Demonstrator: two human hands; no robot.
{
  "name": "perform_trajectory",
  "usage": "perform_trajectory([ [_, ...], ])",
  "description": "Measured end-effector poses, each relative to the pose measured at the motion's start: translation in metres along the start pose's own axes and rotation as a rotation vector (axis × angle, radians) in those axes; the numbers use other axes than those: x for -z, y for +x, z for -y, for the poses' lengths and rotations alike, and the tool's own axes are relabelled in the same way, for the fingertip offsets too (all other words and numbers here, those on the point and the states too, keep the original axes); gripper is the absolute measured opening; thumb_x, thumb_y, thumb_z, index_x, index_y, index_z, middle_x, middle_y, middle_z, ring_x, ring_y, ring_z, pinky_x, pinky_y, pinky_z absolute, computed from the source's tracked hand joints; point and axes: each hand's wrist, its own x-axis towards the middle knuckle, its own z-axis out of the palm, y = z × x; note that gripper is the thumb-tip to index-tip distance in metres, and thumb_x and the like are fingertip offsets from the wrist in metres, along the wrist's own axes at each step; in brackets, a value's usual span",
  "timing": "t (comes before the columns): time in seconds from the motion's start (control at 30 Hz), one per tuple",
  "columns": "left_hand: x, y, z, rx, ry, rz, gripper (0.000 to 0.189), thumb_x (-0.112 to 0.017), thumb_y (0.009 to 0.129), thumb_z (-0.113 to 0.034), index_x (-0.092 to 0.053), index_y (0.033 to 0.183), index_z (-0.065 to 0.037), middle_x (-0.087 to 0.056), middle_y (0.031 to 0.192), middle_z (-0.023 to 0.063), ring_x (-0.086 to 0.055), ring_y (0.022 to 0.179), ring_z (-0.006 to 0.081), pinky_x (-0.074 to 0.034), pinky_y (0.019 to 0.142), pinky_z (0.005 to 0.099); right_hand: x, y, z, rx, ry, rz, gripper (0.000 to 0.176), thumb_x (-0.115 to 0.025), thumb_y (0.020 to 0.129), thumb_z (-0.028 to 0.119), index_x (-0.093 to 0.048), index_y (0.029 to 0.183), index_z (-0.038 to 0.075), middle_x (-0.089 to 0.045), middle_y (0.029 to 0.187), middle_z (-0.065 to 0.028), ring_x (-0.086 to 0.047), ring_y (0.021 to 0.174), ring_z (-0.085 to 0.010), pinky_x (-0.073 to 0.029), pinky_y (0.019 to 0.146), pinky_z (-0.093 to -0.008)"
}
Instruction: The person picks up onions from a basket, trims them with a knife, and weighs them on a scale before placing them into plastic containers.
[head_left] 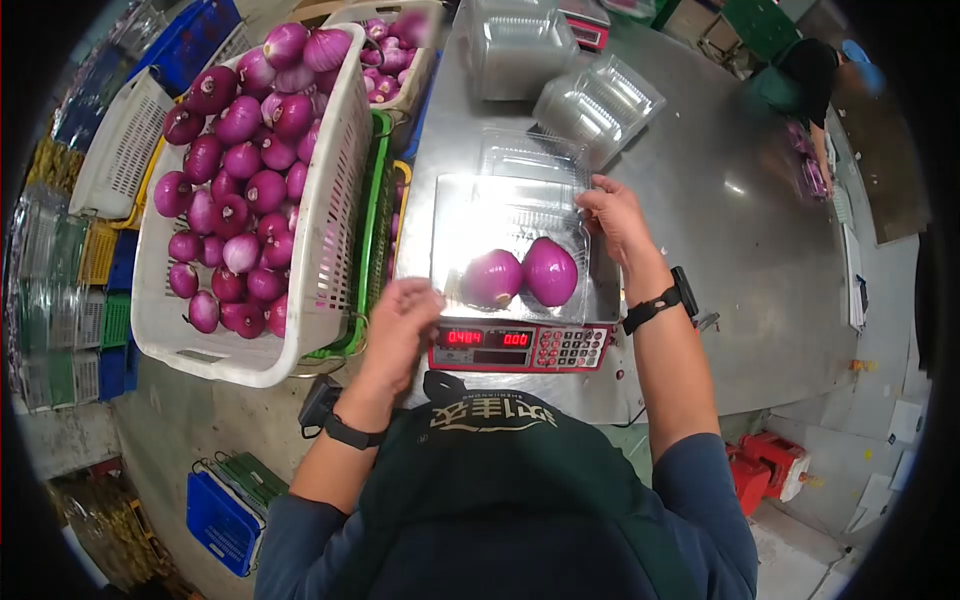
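Note:
Two peeled purple onions [522,275] lie side by side in a clear plastic clamshell box [573,308] on the steel pan of a red-and-white weighing scale [570,349]. The box's lid [535,160] is raised toward the back. With thumb and fingers closed, my right hand [618,217] pinches the box's right edge near the hinge. At the pan's front left corner is my left hand [402,325], its fingers loosely bent and apart, with nothing visible in them. Red digits glow on the scale's display.
A white crate [325,240] heaped with purple onions stands left of the steel table [740,330], with another onion crate [405,95] behind it. Stacked clear boxes [520,50] sit at the back. Another person [810,90] works at the far right.

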Motion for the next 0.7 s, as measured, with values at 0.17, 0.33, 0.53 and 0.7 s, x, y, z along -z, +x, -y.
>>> perform_trajectory([
  [0.17, -0.016, -0.016, -0.006, 0.107, -0.233, 0.268, 0.036, -0.067, 0.095, -0.008, -0.054, 0.128, 0.0, -0.067, 0.11, 0.0125, -0.069, 0.093, 0.0207, -0.059, 0.075, 0.0327, 0.016, -0.07, -0.007, 0.734, -0.495, -0.11, 0.06, -0.074, 0.075, 0.007, -0.065, 0.134, 0.007, -0.066, 0.095, -0.0121, -0.066, 0.089, -0.0285, -0.055, 0.084, -0.0384],
  [0.33, -0.015, 0.001, 0.001, 0.186, -0.168, 0.166, 0.015, -0.066, 0.095, -0.008, -0.056, 0.103, -0.001, -0.066, 0.094, 0.0116, -0.07, 0.079, 0.0211, -0.052, 0.058, 0.0283, 0.034, -0.164, -0.041, 0.361, -0.459, 0.361, 0.096, -0.07, 0.079, 0.005, -0.027, 0.165, 0.014, -0.068, 0.089, -0.0098, -0.069, 0.077, -0.0199, -0.057, 0.074, -0.034],
  [0.53, -0.036, 0.008, 0.004, 0.114, 0.036, 0.116, 0.02, -0.066, 0.087, 0.004, -0.053, 0.101, 0.0, -0.067, 0.079, 0.0144, -0.06, 0.057, 0.015, -0.045, 0.047, 0.0253, 0.017, -0.148, -0.102, 0.106, 0.308, 0.113, 0.06, -0.057, 0.088, -0.004, -0.041, 0.146, -0.003, -0.061, 0.074, -0.007, -0.063, 0.058, -0.0167, -0.051, 0.057, -0.0292],
  [0.7, -0.048, 0.005, 0.013, 0.049, 0.025, 0.177, 0.04, -0.065, 0.088, 0.003, -0.05, 0.125, 0.004, -0.067, 0.078, 0.0111, -0.062, 0.059, 0.0146, -0.047, 0.048, 0.0244, 0.028, -0.155, -0.106, 0.197, 0.238, 0.041, 0.04, -0.054, 0.091, 0.0, -0.047, 0.13, -0.005, -0.063, 0.077, -0.0097, -0.058, 0.057, -0.0149, -0.047, 0.054, -0.0283],
])
